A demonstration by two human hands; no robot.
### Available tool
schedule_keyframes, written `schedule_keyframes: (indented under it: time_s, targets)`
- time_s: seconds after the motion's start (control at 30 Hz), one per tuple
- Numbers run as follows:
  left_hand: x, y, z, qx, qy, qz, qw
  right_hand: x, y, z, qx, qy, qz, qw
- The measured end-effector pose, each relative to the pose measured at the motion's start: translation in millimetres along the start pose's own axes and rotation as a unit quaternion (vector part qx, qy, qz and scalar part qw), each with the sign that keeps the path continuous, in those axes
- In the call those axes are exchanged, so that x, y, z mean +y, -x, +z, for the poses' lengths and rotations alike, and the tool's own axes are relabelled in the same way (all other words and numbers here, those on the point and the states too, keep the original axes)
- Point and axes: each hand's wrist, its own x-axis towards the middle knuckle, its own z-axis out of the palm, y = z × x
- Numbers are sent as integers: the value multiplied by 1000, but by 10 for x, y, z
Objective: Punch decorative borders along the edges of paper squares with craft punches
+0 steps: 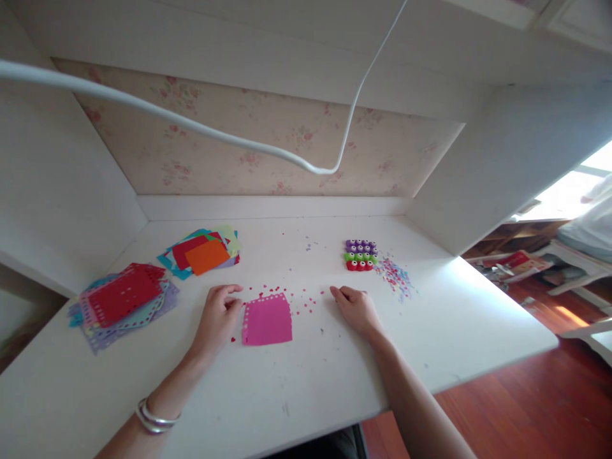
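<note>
A pink paper square (267, 320) with punched holes along its top edge lies flat on the white desk (306, 382). My left hand (217, 317) rests on the desk at the paper's left edge, fingers curled and fingertips touching it. My right hand (354, 307) lies palm down to the paper's right, apart from it, fingers loosely bent and holding nothing. Small red punched bits (301, 299) are scattered around the paper.
A stack of punched coloured sheets (123, 301) sits at the left. Unpunched coloured squares (203, 251) lie behind it. Purple, green and red craft punches (360, 254) stand in rows at the back right beside a heap of confetti (396, 276). A white cable (329, 167) hangs overhead.
</note>
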Motion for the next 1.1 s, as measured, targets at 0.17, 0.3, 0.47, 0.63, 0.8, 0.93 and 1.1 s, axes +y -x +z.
schedule_keyframes:
  time_s: [0.17,0.3,0.47,0.63,0.8,0.93,1.1]
  targets:
    - [37,13,5,-8,-6,10,1000,-9,14,7,-3,15,-8,1000]
    - [73,33,4,-17,-10,15,1000,-20,18,7,-3,22,-12,1000]
    - [75,43,2,-25,-7,22,999,-20,12,6,-2,29,-12,1000]
    - [40,35,3,-29,-6,31,999,-14,11,14,-1,30,-7,1000]
    - [28,25,4,-23,-8,38,999,-26,10,9,-5,32,-5,999]
    - [31,30,6,-27,2,33,999,-41,15,-7,-7,33,-5,999]
    - [26,36,11,-32,8,27,999,-38,20,-9,-6,31,-7,999]
